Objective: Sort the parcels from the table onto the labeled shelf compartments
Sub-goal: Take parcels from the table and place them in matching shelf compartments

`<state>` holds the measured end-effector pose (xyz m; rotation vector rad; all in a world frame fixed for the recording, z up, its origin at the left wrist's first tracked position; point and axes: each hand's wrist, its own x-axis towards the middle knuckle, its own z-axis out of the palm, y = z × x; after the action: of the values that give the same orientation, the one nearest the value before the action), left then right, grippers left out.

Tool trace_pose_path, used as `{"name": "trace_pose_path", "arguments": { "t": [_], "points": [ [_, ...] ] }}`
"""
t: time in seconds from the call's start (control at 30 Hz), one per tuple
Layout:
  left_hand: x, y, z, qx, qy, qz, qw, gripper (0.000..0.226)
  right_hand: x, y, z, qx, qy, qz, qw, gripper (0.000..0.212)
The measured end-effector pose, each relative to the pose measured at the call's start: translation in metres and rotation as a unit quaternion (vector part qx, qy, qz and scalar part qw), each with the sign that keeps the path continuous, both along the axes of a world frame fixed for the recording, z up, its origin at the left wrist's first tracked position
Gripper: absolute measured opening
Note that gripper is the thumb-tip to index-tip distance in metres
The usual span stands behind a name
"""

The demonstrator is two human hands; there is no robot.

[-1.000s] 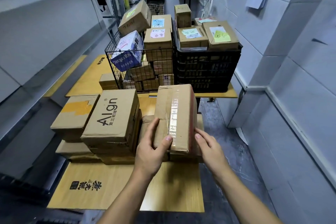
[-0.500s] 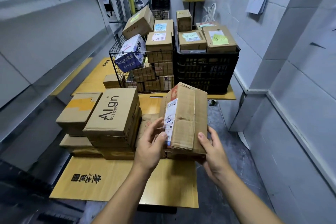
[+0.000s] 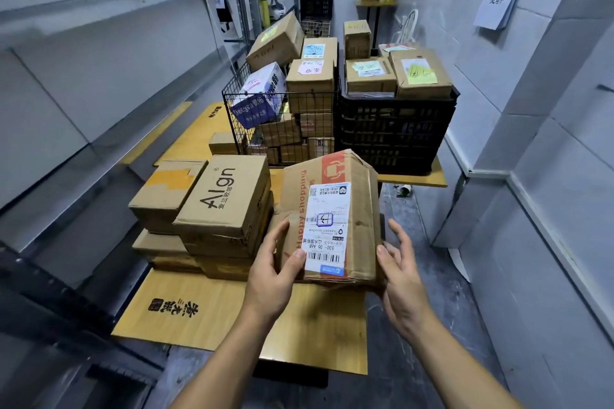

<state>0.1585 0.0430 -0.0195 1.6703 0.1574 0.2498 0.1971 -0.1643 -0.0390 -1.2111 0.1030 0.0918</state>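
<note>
The parcel (image 3: pixel 332 219) is held tilted, label side up, just right of the Align box (image 3: pixel 226 199) and above the desk (image 3: pixel 186 309).

Left hand (image 3: pixel 272 276): thumb on the top face, fingers clamped around the parcel's left edge.

Right hand (image 3: pixel 402 279): fingers apart and nearly straight, against the right side.

The cardboard is creased and dented, so the box is probably light with soft walls. Grip it at opposite edges near the corners, not mid-panel.
</note>
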Motion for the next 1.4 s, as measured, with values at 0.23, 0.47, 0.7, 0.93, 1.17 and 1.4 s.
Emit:
{"name": "trace_pose_path", "arguments": {
  "t": [0.23, 0.47, 0.7, 0.93, 1.17, 1.4],
  "points": [
    [-0.017, 0.004, -0.002, 0.139, -0.022, 0.046, 0.989, 0.057, 0.002, 0.0, 0.004, -0.114, -0.053, 0.032, 0.992, 0.027],
    [-0.029, 0.005, 0.011, 0.228, -0.078, 0.085, 0.967, 0.058, -0.001, 0.01, 0.017, -0.164, -0.106, 0.122, 0.973, 0.083],
    [-0.051, 0.019, 0.023, 0.277, -0.098, 0.119, 0.949, 0.064, -0.002, 0.037, 0.032, -0.154, -0.169, 0.148, 0.962, 0.066],
    [-0.089, 0.048, 0.037, 0.317, -0.095, 0.205, 0.921, 0.065, -0.017, 0.098, 0.056, -0.203, -0.189, 0.16, 0.947, 0.08],
    [-0.155, 0.091, 0.055, 0.33, -0.079, 0.297, 0.893, 0.061, -0.056, 0.173, 0.071, -0.17, -0.217, 0.224, 0.935, 0.076],
    [-0.266, 0.138, 0.085, 0.339, -0.049, 0.389, 0.855, 0.057, -0.133, 0.249, 0.097, -0.105, -0.238, 0.32, 0.911, 0.078]
  ]
}}
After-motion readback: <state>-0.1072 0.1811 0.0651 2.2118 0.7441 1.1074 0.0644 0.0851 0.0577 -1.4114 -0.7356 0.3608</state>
